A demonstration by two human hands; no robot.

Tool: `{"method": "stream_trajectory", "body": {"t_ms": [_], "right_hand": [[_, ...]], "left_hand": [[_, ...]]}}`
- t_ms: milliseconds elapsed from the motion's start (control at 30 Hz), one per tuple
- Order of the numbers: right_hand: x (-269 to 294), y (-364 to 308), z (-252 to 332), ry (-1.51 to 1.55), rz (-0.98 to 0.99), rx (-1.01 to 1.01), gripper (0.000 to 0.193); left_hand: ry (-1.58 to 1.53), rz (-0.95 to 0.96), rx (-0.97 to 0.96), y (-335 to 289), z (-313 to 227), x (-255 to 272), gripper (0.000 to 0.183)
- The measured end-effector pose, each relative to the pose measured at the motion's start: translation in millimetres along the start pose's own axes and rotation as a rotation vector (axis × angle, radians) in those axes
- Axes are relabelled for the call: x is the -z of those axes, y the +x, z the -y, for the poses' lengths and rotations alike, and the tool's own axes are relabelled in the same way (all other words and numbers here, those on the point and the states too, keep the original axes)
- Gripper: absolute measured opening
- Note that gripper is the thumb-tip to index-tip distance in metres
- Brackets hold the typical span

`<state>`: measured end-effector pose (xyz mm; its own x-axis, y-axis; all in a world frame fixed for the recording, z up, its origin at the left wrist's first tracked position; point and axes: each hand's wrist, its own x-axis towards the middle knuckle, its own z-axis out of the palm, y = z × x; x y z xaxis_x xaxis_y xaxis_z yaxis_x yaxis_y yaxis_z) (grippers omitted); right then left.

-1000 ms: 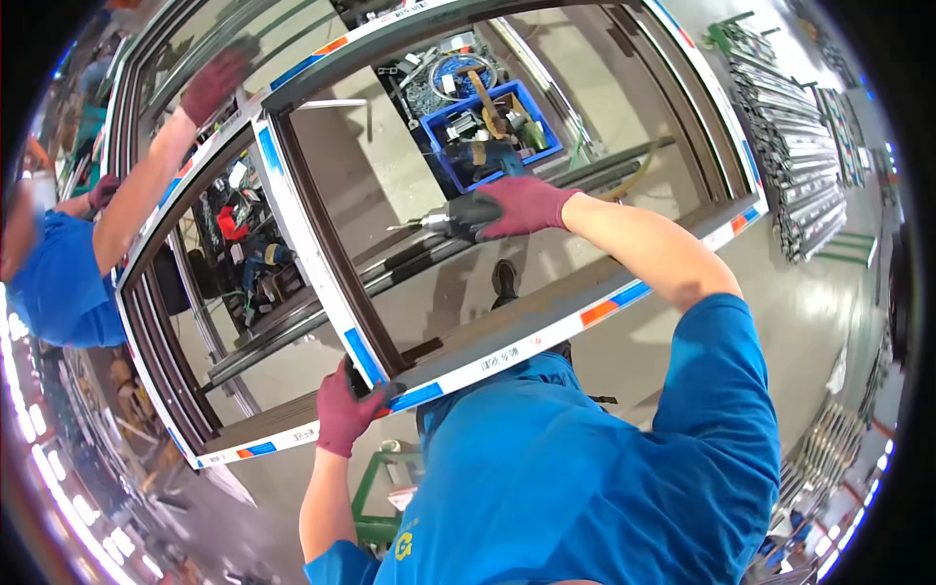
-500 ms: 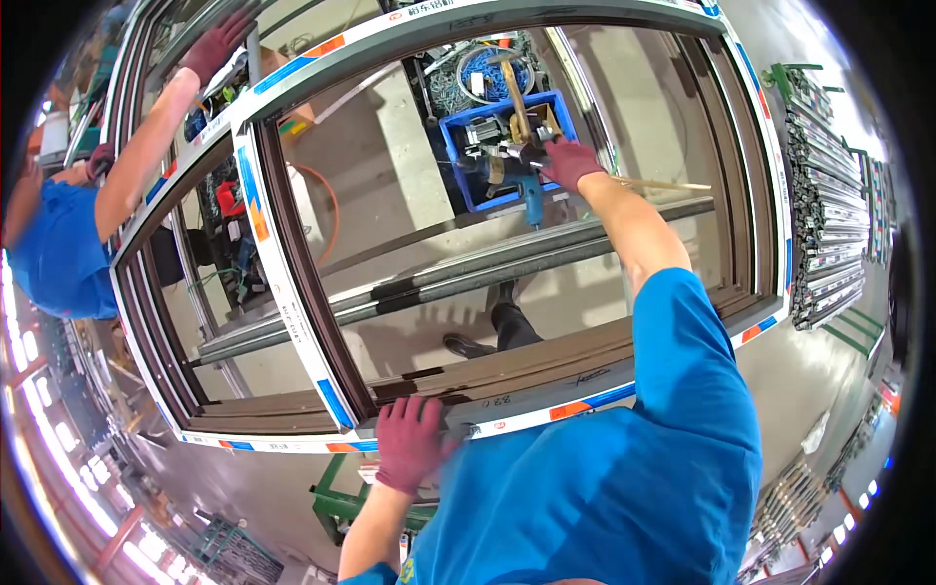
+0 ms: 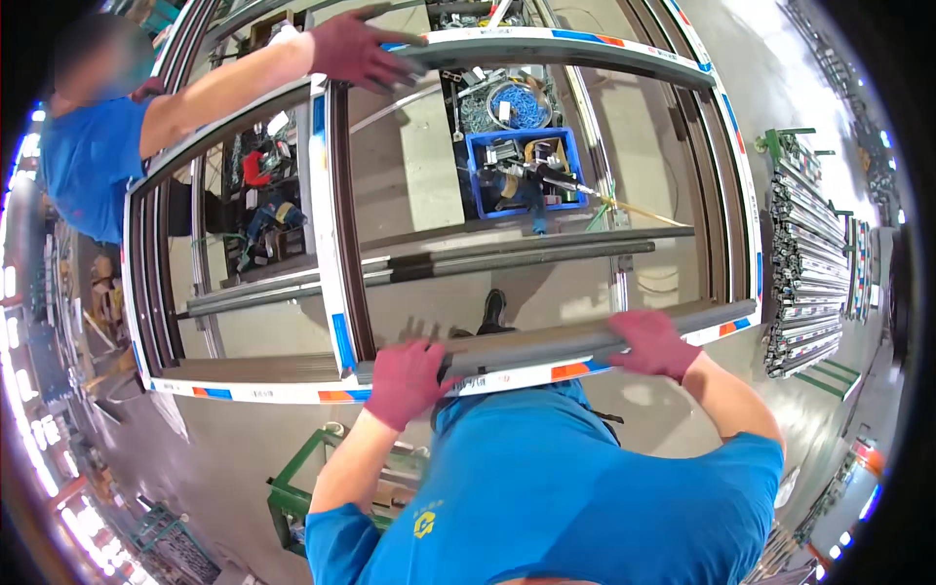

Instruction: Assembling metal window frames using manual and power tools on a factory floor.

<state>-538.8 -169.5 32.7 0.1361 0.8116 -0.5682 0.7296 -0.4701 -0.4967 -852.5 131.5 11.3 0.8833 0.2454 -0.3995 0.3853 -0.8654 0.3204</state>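
A large window frame (image 3: pixel 333 234) lies before me, dark brown inside, with white, blue and orange tape along its outer edges. My left hand (image 3: pixel 408 382), in a maroon glove, is closed over the near rail close to the divider bar. Farther right, my right hand (image 3: pixel 655 343), gloved alike, grips the same rail, fingers lying over its dark grey top face. The undersides of both grips are hidden. Through the larger opening shows a blue bin (image 3: pixel 474 185) with metal parts and a blue power drill (image 3: pixel 531 195) in it.
Across the frame at left, a co-worker in blue has a maroon-gloved hand (image 3: pixel 363 51) at the far rail. Long dark bars (image 3: pixel 507 255) run beneath the frame. Stacked profiles (image 3: pixel 809 263) stand on a green rack at right. A green stand (image 3: pixel 292 487) is at lower left.
My right hand has come back from the blue bin to the near rail. The hammer seen over the bin no longer shows. The co-worker's hand has moved right along the far rail.
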Motion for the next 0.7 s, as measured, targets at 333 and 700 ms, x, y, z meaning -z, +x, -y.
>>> {"method": "stream_trajectory", "body": {"t_ms": [333, 700], "right_hand": [[106.9, 1.2, -35.2, -0.368, -0.541, -0.226, 0.042], [57.9, 371.4, -81.5, -0.22, -0.31, 0.009, 0.051]], "left_hand": [[-0.001, -0.755, -0.122, 41.9, -6.8, 61.8, 0.066], [-0.174, -0.749, 0.431, -27.9, 34.8, -1.8, 0.079]]}}
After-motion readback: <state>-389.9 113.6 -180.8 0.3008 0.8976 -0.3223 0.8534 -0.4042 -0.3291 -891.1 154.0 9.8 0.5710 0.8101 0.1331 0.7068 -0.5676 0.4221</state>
